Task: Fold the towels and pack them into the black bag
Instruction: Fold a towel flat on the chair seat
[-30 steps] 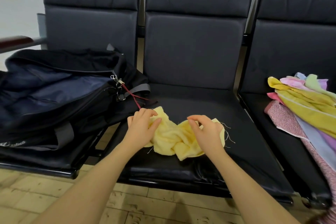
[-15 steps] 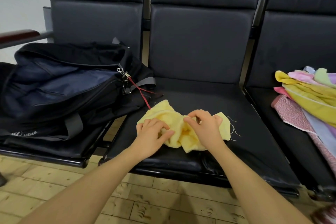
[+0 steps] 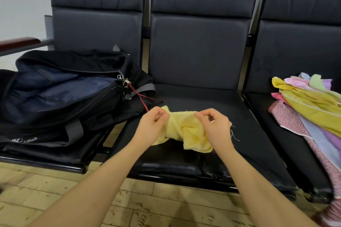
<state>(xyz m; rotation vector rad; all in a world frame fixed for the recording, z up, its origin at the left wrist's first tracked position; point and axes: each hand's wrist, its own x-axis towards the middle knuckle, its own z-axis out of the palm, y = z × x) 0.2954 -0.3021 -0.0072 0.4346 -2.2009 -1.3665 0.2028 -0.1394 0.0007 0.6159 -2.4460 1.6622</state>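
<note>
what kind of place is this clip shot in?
Likely a waiting area or lobby: a row of linked black padded seats on a shared frame, a wooden-topped armrest at the end, pale tiled floor.

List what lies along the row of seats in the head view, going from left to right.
Open black bag with navy lining → left hand → crumpled pale yellow towel → right hand → heap of mixed coloured towels, yellow, pink and lilac.

Only white lettering on the black bag (image 3: 55, 97) — too blurred to read.
</note>
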